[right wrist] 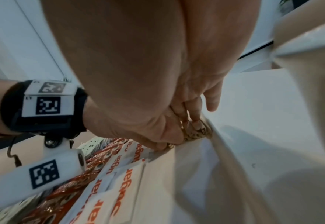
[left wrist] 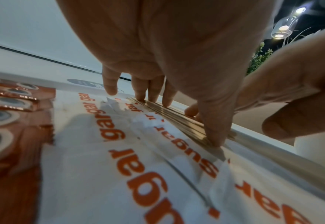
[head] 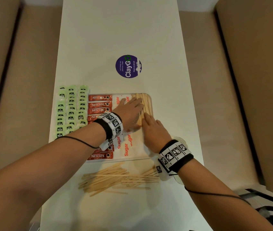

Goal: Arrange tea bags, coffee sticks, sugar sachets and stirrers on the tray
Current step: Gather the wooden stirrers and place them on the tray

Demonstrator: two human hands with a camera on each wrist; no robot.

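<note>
Your left hand point(head: 130, 110) lies flat, fingers straight, on the tray's point(head: 150, 100) far-right stirrers point(head: 146, 101); your right hand point(head: 154, 130) pinches their near ends. Leftward lie "Sugar" sachets point(head: 126, 150), "Nescafé Classic" sticks point(head: 100, 98), and green tea bags point(head: 71, 107).

A clear tray point(head: 150, 104) holds red coffee sticks point(head: 100, 98) in a column at its left, white sugar sachets point(head: 126, 150) with orange lettering in the middle, and a neat row of wooden stirrers point(head: 146, 101) at its right. Green tea bags point(head: 71, 107) lie in rows just left of the tray — more stirrers point(head: 115, 178) lie loose in front of it.
</note>
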